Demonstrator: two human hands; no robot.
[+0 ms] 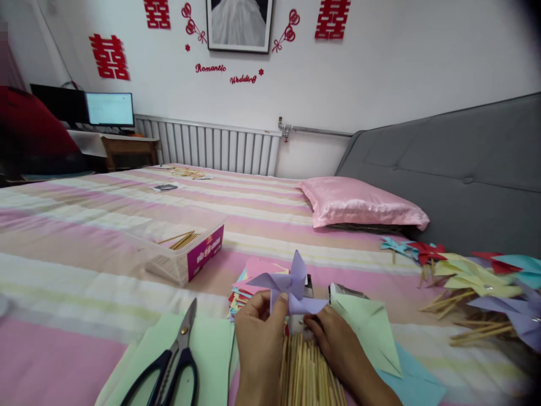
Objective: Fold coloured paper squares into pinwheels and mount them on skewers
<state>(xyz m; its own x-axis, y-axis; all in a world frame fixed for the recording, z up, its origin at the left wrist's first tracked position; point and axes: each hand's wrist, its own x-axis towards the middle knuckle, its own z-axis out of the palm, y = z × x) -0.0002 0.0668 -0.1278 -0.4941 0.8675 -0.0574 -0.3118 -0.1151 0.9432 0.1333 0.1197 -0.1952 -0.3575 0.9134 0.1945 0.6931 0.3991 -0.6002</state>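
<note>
A purple paper pinwheel (pixel 296 279) is pinched between the thumb and fingers of my left hand (pixel 261 327), its blades folded and spread. My right hand (pixel 338 338) sits just below the pinwheel's right blade, fingers curled together; whatever they grip is too small or hidden to make out. Under both hands lies a bundle of thin wooden sticks (pixel 310 372). Behind my left hand is a stack of coloured paper squares (pixel 239 290), partly covered. To the right of my right hand rests a light green paper square (pixel 369 324) with cut lines, over a blue paper sheet (pixel 416 375).
Black-handled scissors (pixel 182 344) lie on green paper sheets (pixel 213 349) at left. A clear plastic box (pixel 169 268) with a purple label holds some sticks. Finished pinwheels (pixel 469 273) on sticks pile up at right. A pink pillow (pixel 363 203) leans near the grey headboard (pixel 448 163).
</note>
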